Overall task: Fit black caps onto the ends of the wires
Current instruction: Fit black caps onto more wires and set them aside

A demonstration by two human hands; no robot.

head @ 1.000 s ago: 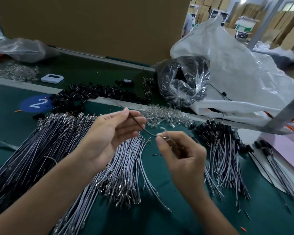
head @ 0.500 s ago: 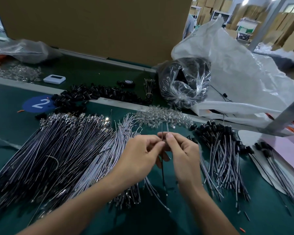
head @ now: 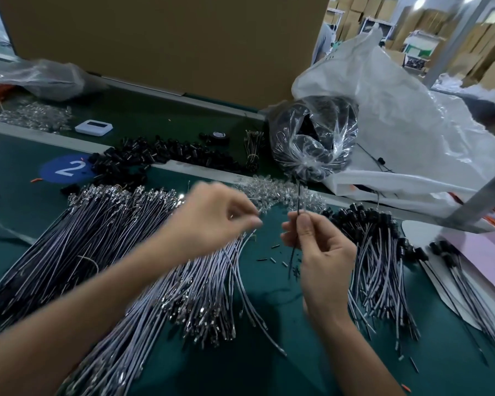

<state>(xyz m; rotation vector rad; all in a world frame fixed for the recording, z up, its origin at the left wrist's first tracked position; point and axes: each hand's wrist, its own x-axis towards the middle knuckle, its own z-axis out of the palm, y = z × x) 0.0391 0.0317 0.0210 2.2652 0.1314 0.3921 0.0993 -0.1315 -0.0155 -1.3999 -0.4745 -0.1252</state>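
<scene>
Two hands hover mid-frame above the green bench (head: 240,375). The right hand (head: 320,252) pinches a thin dark wire (head: 298,195) upright between thumb and forefinger. The left hand (head: 212,221), just left of it and apart, is blurred with curled fingers; whether it holds anything cannot be told. Loose caps (head: 160,155) lie at upper centre, bare wires (head: 83,238) fill the left, and capped wires (head: 377,258) the right.

I can read just one sign: a white number 2 on a blue round sticker (head: 65,169), just beside the pile of black caps (head: 160,155).
</scene>
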